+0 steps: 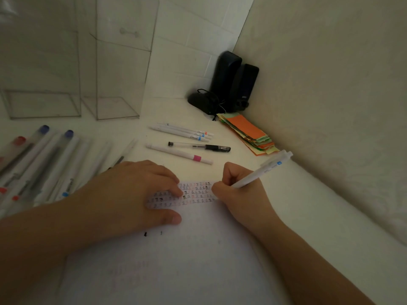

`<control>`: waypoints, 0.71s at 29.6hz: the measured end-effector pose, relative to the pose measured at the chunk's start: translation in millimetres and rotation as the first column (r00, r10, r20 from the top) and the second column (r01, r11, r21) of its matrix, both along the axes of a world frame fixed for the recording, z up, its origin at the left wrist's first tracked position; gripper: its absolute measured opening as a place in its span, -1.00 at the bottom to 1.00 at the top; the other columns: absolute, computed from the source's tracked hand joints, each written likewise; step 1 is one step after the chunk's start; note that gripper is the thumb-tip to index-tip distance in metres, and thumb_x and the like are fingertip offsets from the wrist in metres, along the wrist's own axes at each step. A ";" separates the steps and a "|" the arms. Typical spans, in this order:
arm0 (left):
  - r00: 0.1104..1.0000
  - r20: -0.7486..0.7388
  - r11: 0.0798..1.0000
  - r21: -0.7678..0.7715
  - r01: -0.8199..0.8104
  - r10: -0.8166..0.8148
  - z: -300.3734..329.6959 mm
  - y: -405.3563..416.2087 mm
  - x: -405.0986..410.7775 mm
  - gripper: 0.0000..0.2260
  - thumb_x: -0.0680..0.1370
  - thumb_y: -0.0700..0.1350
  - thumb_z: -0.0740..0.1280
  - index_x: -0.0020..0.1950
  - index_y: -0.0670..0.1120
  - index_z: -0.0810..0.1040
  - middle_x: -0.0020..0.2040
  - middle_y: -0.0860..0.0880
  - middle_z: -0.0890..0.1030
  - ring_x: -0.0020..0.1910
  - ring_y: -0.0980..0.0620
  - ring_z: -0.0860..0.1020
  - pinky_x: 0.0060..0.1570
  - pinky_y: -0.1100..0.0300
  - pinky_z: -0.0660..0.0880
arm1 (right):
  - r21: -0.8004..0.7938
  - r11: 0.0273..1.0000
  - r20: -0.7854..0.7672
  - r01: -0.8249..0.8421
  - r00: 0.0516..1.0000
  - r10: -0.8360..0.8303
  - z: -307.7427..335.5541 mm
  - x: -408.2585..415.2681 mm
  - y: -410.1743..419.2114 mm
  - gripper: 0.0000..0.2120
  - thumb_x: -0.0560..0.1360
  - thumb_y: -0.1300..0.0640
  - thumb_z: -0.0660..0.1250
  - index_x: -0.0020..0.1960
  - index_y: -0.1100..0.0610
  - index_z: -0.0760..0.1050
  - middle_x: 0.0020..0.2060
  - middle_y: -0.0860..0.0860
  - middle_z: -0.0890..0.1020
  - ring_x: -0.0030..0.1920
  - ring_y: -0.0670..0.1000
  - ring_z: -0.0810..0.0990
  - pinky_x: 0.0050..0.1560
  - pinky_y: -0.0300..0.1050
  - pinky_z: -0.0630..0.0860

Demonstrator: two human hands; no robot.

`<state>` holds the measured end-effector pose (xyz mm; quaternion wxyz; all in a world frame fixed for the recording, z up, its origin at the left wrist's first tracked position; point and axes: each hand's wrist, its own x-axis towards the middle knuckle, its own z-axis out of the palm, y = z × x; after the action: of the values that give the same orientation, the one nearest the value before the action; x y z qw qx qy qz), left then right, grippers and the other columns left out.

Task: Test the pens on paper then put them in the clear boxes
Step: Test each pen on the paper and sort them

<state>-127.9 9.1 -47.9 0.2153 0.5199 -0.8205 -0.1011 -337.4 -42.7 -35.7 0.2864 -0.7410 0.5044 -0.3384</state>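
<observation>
Step in hand, as judged: a test mark with the white pen (pixel 262 171) at the right edge of the paper (pixel 193 249). To do it well, the mark should fall in a free spot beside the existing rows of small marks (pixel 196 193), with light pressure and the sheet kept from sliding; the tip itself is hidden behind the fingers, so contact with the paper cannot be confirmed. The right hand (pixel 237 192) is curled in a writing grip, its fingers clamped together on the lower barrel, the pen's blue-tagged end slanting up and away to the right. The left hand (pixel 136 192) lies palm down on the sheet, fingers together and extended, tips pressing on the marked rows, thumb flat below; it holds nothing. The clear boxes (pixel 110 106) stand at the far left of the table, well apart from the hands, and appear empty. Loose pens (pixel 187 133) lie beyond the paper; further pens (pixel 44 164) lie in a group at the left
</observation>
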 end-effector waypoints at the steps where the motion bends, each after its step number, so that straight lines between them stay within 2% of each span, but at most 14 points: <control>1: 1.000 -0.002 1.000 -0.004 0.001 -0.001 0.0 0.2 0.1 -0.22 0.13 0.60 -0.19 0.10 0.31 0.49 0.04 0.43 0.36 0.11 0.40 0.32 0.16 0.28 0.28 | -0.001 1.000 0.002 -0.006 1.000 0.006 0.6 0.1 0.0 -0.73 0.34 0.33 0.33 -0.40 0.20 0.25 -0.54 -0.01 0.28 -0.48 -0.12 0.26 -0.54 -0.34 0.15; 4: 1.000 -0.004 1.000 -0.009 -0.002 0.002 -0.2 0.1 0.5 -0.22 0.13 0.61 -0.19 0.09 0.31 0.49 0.02 0.44 0.35 0.07 0.43 0.28 0.13 0.32 0.26 | -0.012 1.000 -0.005 -0.007 1.000 0.007 0.8 -0.1 0.0 -0.74 0.34 0.33 0.33 -0.40 0.22 0.26 -0.53 0.01 0.28 -0.49 -0.13 0.25 -0.53 -0.33 0.15; 9: 1.000 0.004 1.000 0.015 -0.009 0.009 2.7 2.4 -1.3 -0.31 0.13 0.55 -0.04 0.09 0.29 0.50 0.07 0.40 0.37 0.12 0.39 0.32 0.20 0.29 0.26 | -0.007 1.000 -0.010 -0.020 1.000 0.019 1.6 -0.5 1.4 -0.72 0.34 0.33 0.33 -0.41 0.18 0.26 -0.57 -0.06 0.28 -0.51 -0.15 0.25 -0.55 -0.35 0.15; 13: 1.000 -0.007 1.000 -0.007 -0.001 0.001 3.2 2.5 -1.1 -0.23 0.11 0.61 -0.13 0.10 0.30 0.49 0.09 0.40 0.39 0.10 0.41 0.30 0.15 0.32 0.25 | 0.013 1.000 -0.018 -0.014 1.000 0.015 3.1 -0.5 1.4 -0.72 0.35 0.32 0.33 -0.41 0.16 0.26 -0.57 -0.05 0.29 -0.51 -0.15 0.26 -0.54 -0.36 0.17; 17: 1.000 0.022 1.000 0.010 -0.005 0.005 4.2 2.7 -2.5 -0.25 0.11 0.59 -0.09 0.12 0.31 0.47 0.08 0.41 0.35 0.13 0.40 0.29 0.18 0.31 0.24 | -0.019 1.000 -0.062 -0.007 0.998 0.006 1.6 0.8 2.6 -0.70 0.36 0.33 0.32 -0.40 0.15 0.24 -0.51 0.03 0.30 -0.49 -0.15 0.26 -0.51 -0.34 0.18; 19: 0.999 0.040 1.000 0.005 -0.013 0.013 4.6 3.5 -2.5 -0.33 0.16 0.52 -0.04 0.12 0.30 0.47 0.07 0.41 0.34 0.13 0.40 0.29 0.18 0.33 0.23 | -0.012 1.000 0.021 0.021 1.000 -0.021 2.1 -1.9 1.8 -0.72 0.37 0.33 0.32 -0.39 0.16 0.27 -0.53 0.00 0.32 -0.52 -0.15 0.26 -0.52 -0.36 0.19; 21: 1.000 0.026 1.000 -0.027 -0.012 0.013 4.2 3.9 -2.7 -0.41 0.24 0.49 -0.01 0.09 0.27 0.50 0.08 0.38 0.42 0.11 0.35 0.37 0.10 0.33 0.26 | 0.016 0.999 0.156 0.045 0.987 -0.047 4.8 -5.4 2.4 -0.76 0.40 0.27 0.37 -0.35 0.16 0.35 -0.52 0.00 0.43 -0.52 -0.17 0.32 -0.50 -0.34 0.27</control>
<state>-130.6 13.0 -43.8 0.2118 0.5234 -0.8212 -0.0819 -342.8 -40.3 -30.9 0.3220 -0.6985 0.4994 -0.3987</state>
